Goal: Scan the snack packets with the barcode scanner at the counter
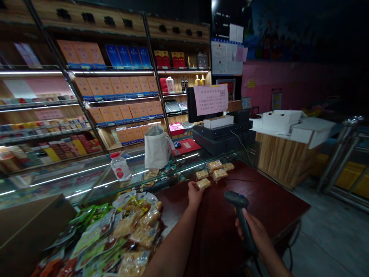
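Observation:
My right hand [255, 227] is wrapped round the handle of a dark barcode scanner [240, 204], its head tilted over the table toward the upper left. Farther off, my left hand [194, 193] has its fingers closed on a small wrapped snack pack [203, 183] with pale yellow pieces inside clear film. Just beyond it lie several similar snack packs [214, 166] in a loose group on the dark red tabletop [213, 227]. A heap of packaged snacks [138, 227], some clear and some green, spreads at the lower left beside my left forearm.
A glass counter [89, 169] borders the table, bearing a red-capped bottle [120, 167] and a white bag [157, 148]. A cardboard box [37, 227] stands at lower left. The monitor [190, 104] and cash register [221, 138] are at the back. A cable [243, 146] trails from the register.

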Demonstrator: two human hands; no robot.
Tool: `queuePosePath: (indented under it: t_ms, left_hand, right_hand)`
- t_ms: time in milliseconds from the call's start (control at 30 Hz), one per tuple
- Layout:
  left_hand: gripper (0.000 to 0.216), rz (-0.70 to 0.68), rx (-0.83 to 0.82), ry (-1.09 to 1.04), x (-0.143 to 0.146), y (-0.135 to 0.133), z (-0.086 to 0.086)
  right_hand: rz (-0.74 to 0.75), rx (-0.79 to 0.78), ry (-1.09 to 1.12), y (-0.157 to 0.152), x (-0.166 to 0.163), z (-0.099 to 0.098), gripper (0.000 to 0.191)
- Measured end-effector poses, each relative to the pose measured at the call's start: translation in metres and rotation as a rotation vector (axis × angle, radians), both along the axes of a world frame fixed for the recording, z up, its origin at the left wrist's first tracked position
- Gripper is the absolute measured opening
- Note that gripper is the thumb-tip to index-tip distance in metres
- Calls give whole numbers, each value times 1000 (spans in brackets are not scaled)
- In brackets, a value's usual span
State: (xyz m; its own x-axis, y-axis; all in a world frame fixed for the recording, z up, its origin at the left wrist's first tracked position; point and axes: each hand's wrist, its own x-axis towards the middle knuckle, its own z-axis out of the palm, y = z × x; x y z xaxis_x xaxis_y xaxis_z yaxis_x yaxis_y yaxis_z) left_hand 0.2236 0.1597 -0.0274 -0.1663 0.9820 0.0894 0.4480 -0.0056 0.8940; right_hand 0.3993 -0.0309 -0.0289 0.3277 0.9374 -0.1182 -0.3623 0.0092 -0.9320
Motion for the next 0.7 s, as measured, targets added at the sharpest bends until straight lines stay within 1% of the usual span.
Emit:
queuePosePath:
  t_ms: [67, 167, 300, 400, 467, 500, 600, 700]
  left_hand:
    - [42, 13, -4, -145, -12, -11, -2]
    - [46, 37, -26, -366, -33, -38, -7]
    - [45, 58, -66, -599, -61, -86, -13]
    - [55, 47, -96, -850, -78, -124, -13]
    - [62, 43, -101, -1010, -86, -147, -7]
    - [65, 53, -88, -1047, -90, -157, -3]
    - [65, 95, 3, -1011, -98, -183, 16]
    - [65, 77, 56, -975, -105, -199, 38]
  right_hand:
    - [3, 3, -5, -1, 0, 1, 59]
    - [21, -9, -23, -4, 0, 4, 57]
    - [31, -32, -62, -8, 1, 5, 54]
    - [24, -59, -91, -10, -2, 3, 56]
    - [27, -75, -107, -13, -7, 4, 57]
    - [35, -76, -113, -16, -11, 6, 57]
    - [100, -49, -128, -29, -27, 14, 54]
    - [194, -8, -137, -44, -45, 27, 52]
